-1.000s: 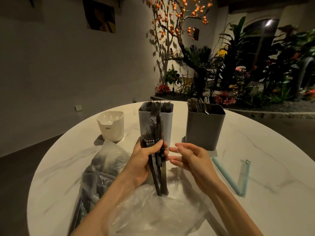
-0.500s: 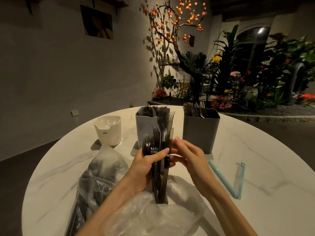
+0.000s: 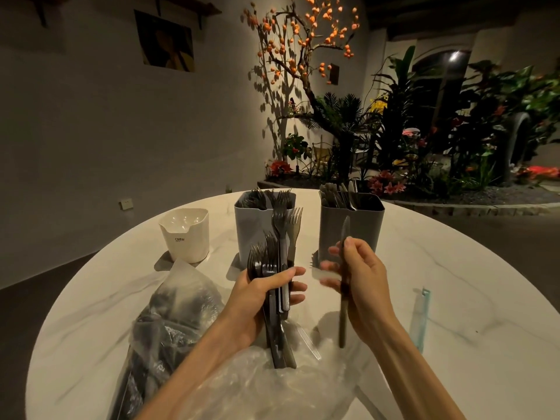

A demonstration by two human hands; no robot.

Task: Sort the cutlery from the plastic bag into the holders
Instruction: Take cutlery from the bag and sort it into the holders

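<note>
Nearest the viewer, a crumpled clear plastic bag (image 3: 242, 386) lies on the round marble table (image 3: 454, 344), just in front of both hands; handle ends of the held cutlery rest in its folds. A second bag lobe with dark cutlery (image 3: 169, 322) inside lies left of the left hand.

Left hand (image 3: 257, 301): fingers and thumb curled round a bundle of forks (image 3: 274, 268). Long axis upright, tines up, handles down into the bag. Two forks stand taller than the rest, their tines reaching in front of the light grey holder.

Right hand (image 3: 360, 286), just right of the left hand, apart from it: thumb and fingers pinch a single knife (image 3: 344, 298) at mid-length. Long axis near vertical, blade tip up, handle end down, hanging just over the bag. Fingertips are motion-blurred. The blade tip shows against the dark grey holder's front wall.

Right of the right hand, well apart: a pale blue strip (image 3: 421, 316) lying flat on the table.

Behind the left hand: light grey holder (image 3: 251, 228), upright, forks inside with tines up. Behind the right hand: dark grey holder (image 3: 363, 225), upright, knives inside with blades up. The two holders stand side by side, apart.

Left of the light grey holder: small white holder (image 3: 186, 237), upright, with printed lettering.

Beyond the table: plants and an orange-blossomed tree (image 3: 303, 40) against a wall.
</note>
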